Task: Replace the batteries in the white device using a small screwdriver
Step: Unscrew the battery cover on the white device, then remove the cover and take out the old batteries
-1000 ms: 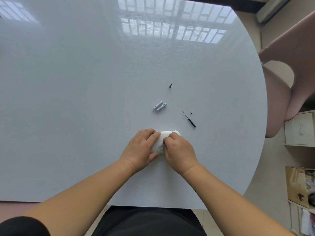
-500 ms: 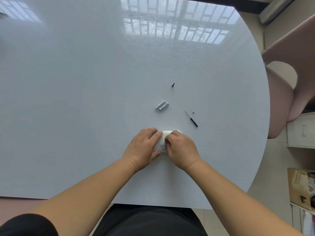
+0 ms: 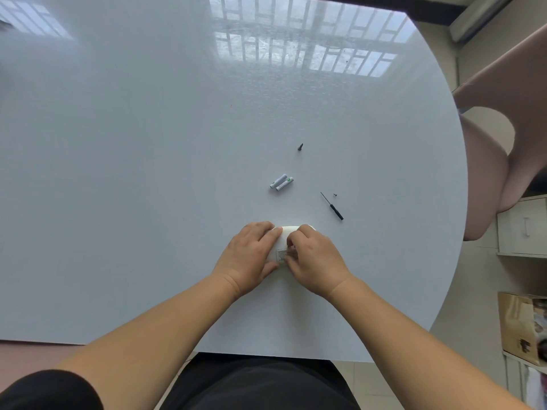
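Below, both hands (image 3: pixel 281 255) around smooth, rounded white device (image 3: pixel 287 235).

**Battery-change items on table**

White device (image 3: pixel 286 235): rounded, label side up, flat, mostly covered. Two batteries (image 3: pixel 281 182): white with green, lying side by side beyond it. Small screwdriver (image 3: pixel 332 206): black handle, lying flat; tiny screw (image 3: pixel 335 195) just beside its shaft.

Left hand (image 3: pixel 248 255): palm down, fingers curved forward, thumb tucked inward, gripping. Right hand (image 3: pixel 315 261): knuckles up, fingers curled, fingertips pinching beside the left. Both forearms bare, angled inward, wrists low.
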{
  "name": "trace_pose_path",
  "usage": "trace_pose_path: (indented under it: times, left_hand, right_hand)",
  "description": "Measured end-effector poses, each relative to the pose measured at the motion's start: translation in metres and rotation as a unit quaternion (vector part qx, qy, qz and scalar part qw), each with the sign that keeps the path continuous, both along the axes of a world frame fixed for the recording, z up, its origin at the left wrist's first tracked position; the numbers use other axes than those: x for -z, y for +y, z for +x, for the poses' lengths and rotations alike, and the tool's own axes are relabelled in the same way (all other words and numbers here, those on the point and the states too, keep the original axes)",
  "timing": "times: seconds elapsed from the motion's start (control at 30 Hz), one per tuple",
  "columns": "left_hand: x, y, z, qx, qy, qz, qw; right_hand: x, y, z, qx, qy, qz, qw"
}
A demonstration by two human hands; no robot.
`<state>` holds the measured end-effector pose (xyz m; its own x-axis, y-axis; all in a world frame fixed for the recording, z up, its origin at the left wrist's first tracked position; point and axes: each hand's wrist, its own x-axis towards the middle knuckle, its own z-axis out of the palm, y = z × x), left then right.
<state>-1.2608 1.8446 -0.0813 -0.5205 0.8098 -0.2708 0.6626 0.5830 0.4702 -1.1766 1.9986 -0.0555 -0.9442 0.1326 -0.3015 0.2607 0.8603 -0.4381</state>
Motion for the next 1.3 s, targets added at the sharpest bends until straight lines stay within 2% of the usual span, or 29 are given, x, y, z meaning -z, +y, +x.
trace_pose_path:
  times: [0.37, 0.67, 0.73, 0.83, 0.93, 1.03, 1.2, 1.3]
  left_hand:
    - [-0.001, -0.001, 0.001, -0.005, -0.006, -0.002, 1.0]
    - [-0.001, 0.0, 0.002, -0.007, -0.003, -0.003, 1.0]
    - [-0.002, 0.0, 0.001, -0.006, -0.002, -0.001, 1.0]
    - [-0.001, 0.0, 0.002, -0.003, 0.001, 0.0, 1.0]
    - [-0.001, -0.001, 0.003, -0.003, 0.003, 0.003, 1.0]
    - [-0.002, -0.001, 0.002, -0.009, 0.002, 0.008, 1.0]
    - [-0.002, 0.0, 0.002, -0.009, 0.005, 0.01, 1.0]
    - [-0.003, 0.0, 0.003, -0.011, 0.004, 0.009, 1.0]
  right_hand:
    - [0.001, 0.001, 0.008, 0.004, 0.03, -0.039, 0.999]
    - [0.001, 0.003, 0.024, 0.127, 0.012, -0.144, 0.981]
    - [0.002, 0.013, 0.025, 0.219, 0.011, -0.189, 0.957]
    - [0.003, 0.044, 0.03, 0.378, 0.034, -0.253, 0.89]
    - [0.002, 0.086, 0.038, 0.469, 0.055, -0.24, 0.848]
    - [0.005, 0.12, 0.043, 0.478, 0.018, -0.21, 0.853]
    - [0.012, 0.151, 0.041, 0.393, -0.078, -0.163, 0.902]
    - [0.015, 0.156, 0.038, 0.358, -0.091, -0.116, 0.922]
